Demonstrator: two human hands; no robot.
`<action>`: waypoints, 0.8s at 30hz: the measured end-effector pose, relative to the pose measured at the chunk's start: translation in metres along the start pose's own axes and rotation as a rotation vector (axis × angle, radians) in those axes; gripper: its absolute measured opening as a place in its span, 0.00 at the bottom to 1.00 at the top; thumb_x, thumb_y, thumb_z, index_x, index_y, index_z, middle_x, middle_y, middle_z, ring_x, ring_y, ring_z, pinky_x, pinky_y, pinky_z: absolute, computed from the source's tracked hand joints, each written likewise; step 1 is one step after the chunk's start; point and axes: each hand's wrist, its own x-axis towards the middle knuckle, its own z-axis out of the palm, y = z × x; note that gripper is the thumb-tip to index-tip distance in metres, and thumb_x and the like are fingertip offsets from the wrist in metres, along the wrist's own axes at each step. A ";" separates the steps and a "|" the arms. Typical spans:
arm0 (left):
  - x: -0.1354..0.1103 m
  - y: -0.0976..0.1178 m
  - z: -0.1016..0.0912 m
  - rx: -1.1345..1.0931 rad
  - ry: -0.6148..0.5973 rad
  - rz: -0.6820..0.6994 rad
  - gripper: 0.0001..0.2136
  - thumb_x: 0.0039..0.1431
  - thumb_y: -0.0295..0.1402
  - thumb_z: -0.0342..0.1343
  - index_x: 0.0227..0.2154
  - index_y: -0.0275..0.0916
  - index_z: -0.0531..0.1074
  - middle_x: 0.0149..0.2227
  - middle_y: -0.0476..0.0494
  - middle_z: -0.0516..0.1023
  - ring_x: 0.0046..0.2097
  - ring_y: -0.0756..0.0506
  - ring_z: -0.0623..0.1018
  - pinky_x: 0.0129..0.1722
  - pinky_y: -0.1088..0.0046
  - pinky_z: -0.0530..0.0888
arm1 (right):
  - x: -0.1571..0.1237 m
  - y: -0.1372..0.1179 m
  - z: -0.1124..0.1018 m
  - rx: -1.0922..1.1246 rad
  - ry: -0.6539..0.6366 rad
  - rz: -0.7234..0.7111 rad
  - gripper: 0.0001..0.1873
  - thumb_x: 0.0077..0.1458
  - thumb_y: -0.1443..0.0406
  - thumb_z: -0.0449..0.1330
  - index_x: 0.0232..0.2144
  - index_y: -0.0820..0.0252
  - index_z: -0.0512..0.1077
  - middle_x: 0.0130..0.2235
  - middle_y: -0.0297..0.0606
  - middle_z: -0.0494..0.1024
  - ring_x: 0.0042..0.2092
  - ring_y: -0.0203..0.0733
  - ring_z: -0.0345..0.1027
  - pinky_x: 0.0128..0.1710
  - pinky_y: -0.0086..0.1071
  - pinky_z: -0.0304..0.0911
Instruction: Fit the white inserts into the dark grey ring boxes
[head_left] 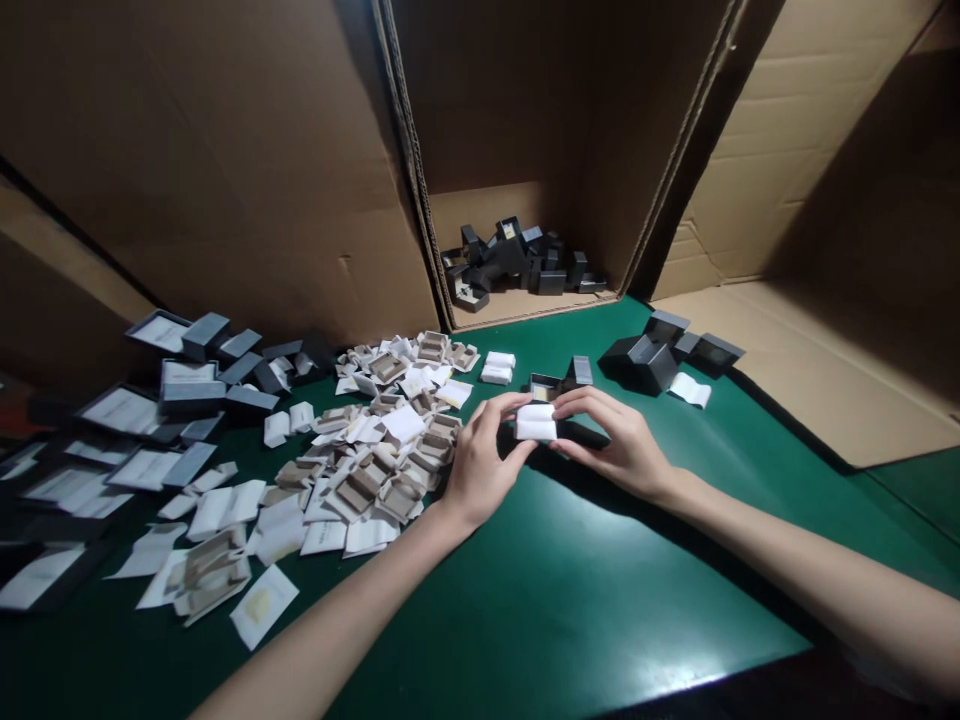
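Between my two hands is a small white padded insert point(536, 423), with a groove across its middle. My left hand point(484, 455) pinches its left side between thumb and fingers. On the right side, my right hand point(619, 445) has its fingertips and thumb closed on the same insert. Just behind it, a small black box point(544, 386) stands on the green table, partly hidden by my fingers. A dark lid point(579, 372) rises beside that box. Another white insert point(498, 368) lies a little to the left, beyond my left hand.
Left of my hands spreads a pile of cardboard inserts and paper slips point(360, 480). Many dark boxes point(187, 390) crowd the far left. A large carton point(525, 310) at the back holds several black boxes point(517, 260). More open black boxes point(649, 360) sit at right.
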 end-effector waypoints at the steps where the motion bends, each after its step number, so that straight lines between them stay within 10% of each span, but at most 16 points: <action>1: -0.001 0.002 0.002 -0.032 0.017 -0.013 0.23 0.52 0.21 0.58 0.50 0.45 0.62 0.52 0.43 0.71 0.53 0.44 0.73 0.53 0.62 0.72 | 0.000 -0.001 0.001 -0.007 -0.002 0.007 0.11 0.54 0.64 0.61 0.40 0.58 0.67 0.40 0.43 0.73 0.43 0.43 0.69 0.42 0.38 0.68; 24: -0.007 0.011 0.017 -0.293 -0.030 0.048 0.32 0.48 0.12 0.42 0.56 0.44 0.53 0.60 0.39 0.55 0.62 0.42 0.61 0.62 0.57 0.63 | 0.000 -0.005 0.000 -0.058 -0.013 0.106 0.14 0.53 0.65 0.59 0.43 0.58 0.65 0.41 0.42 0.73 0.41 0.44 0.68 0.41 0.38 0.66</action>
